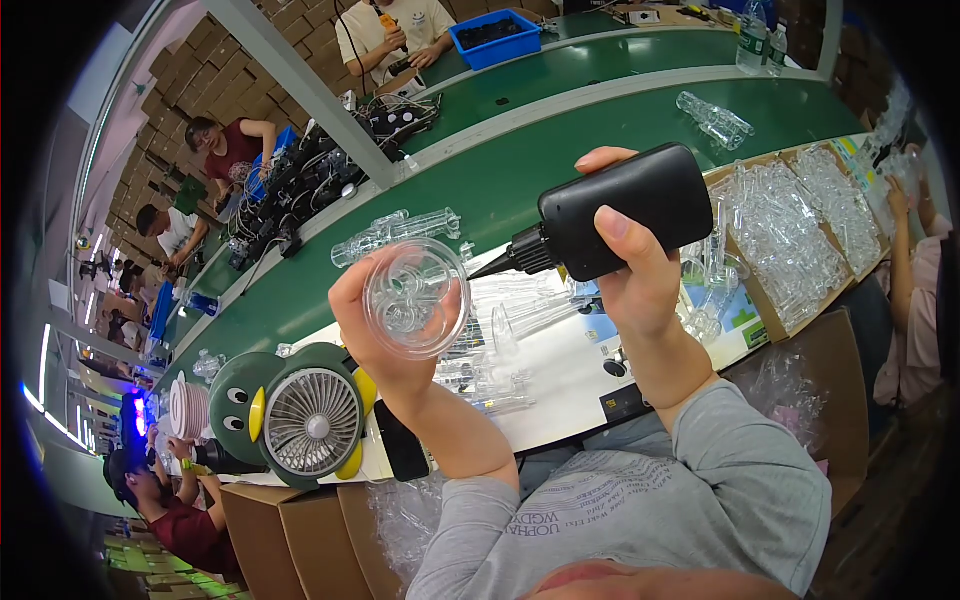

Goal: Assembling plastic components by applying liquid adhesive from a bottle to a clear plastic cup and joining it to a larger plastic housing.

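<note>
My left hand is closed around a clear plastic part, its wide round rim turned upward. In my right hand is a black squeeze bottle with a ribbed collar and a thin pointed nozzle, tilted down to the left. The nozzle's tip is at the right side of the part's rim; whether it touches cannot be made out. Beyond my left hand lies a clear tubular piece on the green bench. More clear pieces lie on the white sheet below my hands.
At right, a cardboard box holds many clear parts. A green penguin-shaped fan stands at left, beside a dark phone-like object. Farther off are a clear piece, a blue bin, tangled black wired devices and several co-workers.
</note>
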Available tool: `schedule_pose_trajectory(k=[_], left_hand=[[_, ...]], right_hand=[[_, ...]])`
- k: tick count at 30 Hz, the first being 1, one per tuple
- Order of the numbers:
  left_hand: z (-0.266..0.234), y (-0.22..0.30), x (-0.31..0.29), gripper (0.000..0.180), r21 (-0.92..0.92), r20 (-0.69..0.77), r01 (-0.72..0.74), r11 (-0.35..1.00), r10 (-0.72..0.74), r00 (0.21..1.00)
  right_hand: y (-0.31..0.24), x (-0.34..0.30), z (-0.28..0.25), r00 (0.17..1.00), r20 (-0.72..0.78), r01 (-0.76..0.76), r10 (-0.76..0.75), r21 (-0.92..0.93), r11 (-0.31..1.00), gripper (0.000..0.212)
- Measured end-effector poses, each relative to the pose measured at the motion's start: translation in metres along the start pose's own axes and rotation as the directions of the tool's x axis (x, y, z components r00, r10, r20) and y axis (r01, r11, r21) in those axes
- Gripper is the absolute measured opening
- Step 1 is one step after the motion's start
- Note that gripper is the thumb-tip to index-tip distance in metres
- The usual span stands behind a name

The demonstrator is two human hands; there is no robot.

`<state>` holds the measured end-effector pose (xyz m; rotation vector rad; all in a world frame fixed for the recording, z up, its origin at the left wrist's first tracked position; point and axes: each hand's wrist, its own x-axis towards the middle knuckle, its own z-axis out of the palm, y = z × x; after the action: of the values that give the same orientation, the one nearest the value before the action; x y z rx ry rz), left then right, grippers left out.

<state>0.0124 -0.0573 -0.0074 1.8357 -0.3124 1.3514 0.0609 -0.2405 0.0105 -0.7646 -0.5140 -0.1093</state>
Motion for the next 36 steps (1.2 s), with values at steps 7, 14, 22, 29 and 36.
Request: schedule_pose_trajectory(k=[7,14,22,29,36], left_hand=[[-0.003,0.001,0.009,0.056,0.078,0.073,-0.115,0.990,0.110,0.991],[-0.008,0.002,0.005,0.056,0.109,0.097,-0.080,0.991,0.070,0.993],[-0.008,-0.004,0.004,0.060,-0.189,0.044,-0.026,0.982,0.035,0.998],[-0.018,0.000,0.007,0.054,-0.034,0.111,-0.064,0.997,0.067,0.992],[-0.018,-0.003,0.002,0.053,-0.167,0.089,0.017,0.986,-0.002,0.996]], right_hand=[[0.002,0.000,-0.001,1.000,-0.012,0.014,-0.013,0.015,1.000,0.040],[0.000,-0.001,0.000,1.000,-0.003,-0.013,0.013,0.002,1.000,0.040],[0.001,-0.001,0.000,1.000,-0.013,0.001,-0.001,0.006,1.000,0.040],[0.000,0.001,-0.001,0.999,-0.009,0.037,-0.037,0.016,0.999,0.040],[-0.002,-0.001,-0.001,1.000,-0.015,0.012,-0.012,0.012,1.000,0.039]])
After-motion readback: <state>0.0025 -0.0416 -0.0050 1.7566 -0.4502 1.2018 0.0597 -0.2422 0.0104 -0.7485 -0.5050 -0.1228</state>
